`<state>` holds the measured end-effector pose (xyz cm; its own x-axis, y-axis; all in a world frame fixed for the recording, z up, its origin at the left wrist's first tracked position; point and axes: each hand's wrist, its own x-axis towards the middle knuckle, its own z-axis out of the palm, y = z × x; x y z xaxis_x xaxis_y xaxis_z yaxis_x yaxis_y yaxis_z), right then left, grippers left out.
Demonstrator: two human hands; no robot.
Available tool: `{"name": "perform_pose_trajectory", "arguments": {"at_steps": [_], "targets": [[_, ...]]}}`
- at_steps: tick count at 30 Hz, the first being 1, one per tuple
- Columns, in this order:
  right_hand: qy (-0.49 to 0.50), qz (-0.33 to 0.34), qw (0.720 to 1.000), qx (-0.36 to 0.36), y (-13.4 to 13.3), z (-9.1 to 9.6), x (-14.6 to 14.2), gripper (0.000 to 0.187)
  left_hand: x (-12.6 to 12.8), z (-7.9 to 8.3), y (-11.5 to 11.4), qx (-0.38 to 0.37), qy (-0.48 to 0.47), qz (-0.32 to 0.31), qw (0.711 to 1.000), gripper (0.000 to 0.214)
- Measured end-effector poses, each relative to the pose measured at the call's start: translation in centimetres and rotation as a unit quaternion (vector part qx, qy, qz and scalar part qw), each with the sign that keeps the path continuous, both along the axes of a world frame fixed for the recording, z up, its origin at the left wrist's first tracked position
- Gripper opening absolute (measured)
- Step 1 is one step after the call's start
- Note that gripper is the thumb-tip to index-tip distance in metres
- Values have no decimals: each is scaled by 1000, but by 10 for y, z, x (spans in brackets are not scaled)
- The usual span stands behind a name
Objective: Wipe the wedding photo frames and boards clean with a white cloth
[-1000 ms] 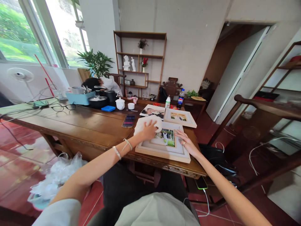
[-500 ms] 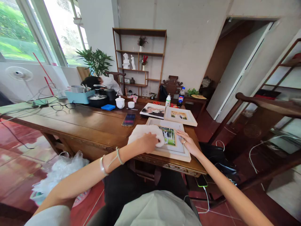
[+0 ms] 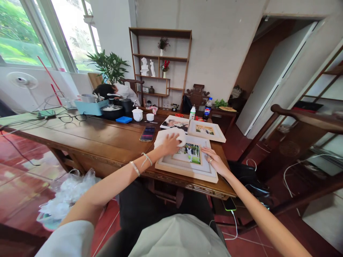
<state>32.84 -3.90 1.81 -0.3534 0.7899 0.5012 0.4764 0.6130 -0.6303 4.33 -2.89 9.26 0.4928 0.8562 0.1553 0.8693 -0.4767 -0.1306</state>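
A light wooden picture frame (image 3: 187, 167) with a photo in it lies flat at the near right end of the long wooden table (image 3: 88, 137). My left hand (image 3: 169, 144) presses a white cloth (image 3: 171, 135) on the frame's far left corner, fingers closed over it. My right hand (image 3: 214, 160) lies flat and open on the frame's right side, steadying it. A ring shows on one finger.
Behind the frame lie a second framed photo (image 3: 205, 130) and a loose print (image 3: 174, 123). A phone (image 3: 148, 134), glasses (image 3: 71, 118), a teapot (image 3: 137, 114), pots and a blue tray (image 3: 90, 106) sit further left. Another person sits behind the pots. A plastic bag (image 3: 66, 192) lies on the floor.
My left hand slid the cloth down toward the frame's near left, then back up to its far left corner. My right hand stayed on the frame's right side.
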Motion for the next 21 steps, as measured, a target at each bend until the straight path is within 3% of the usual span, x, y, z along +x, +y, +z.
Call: {"name": "perform_pose_trajectory", "arguments": {"at_steps": [4,7,11,17,19,21], "targets": [[4,-1,1000,6,0,0,-1,42,-5,-3,41,41,-11,-29,999,38],[9,-8,1000,5,0,0,-2,40,-5,-8,40,36,32,-71,996,35],[18,-19,1000,4,-2,0,-4,42,-5,-6,-1,-3,84,-89,992,32],[13,-26,1000,8,-5,3,-6,40,-19,20,-95,-87,76,-166,979,21],[6,-26,1000,7,-6,3,-5,41,-20,20,-114,-94,60,-167,980,21],[0,-24,1000,7,-6,4,-5,43,-17,14,-120,-81,35,-135,987,24]]}}
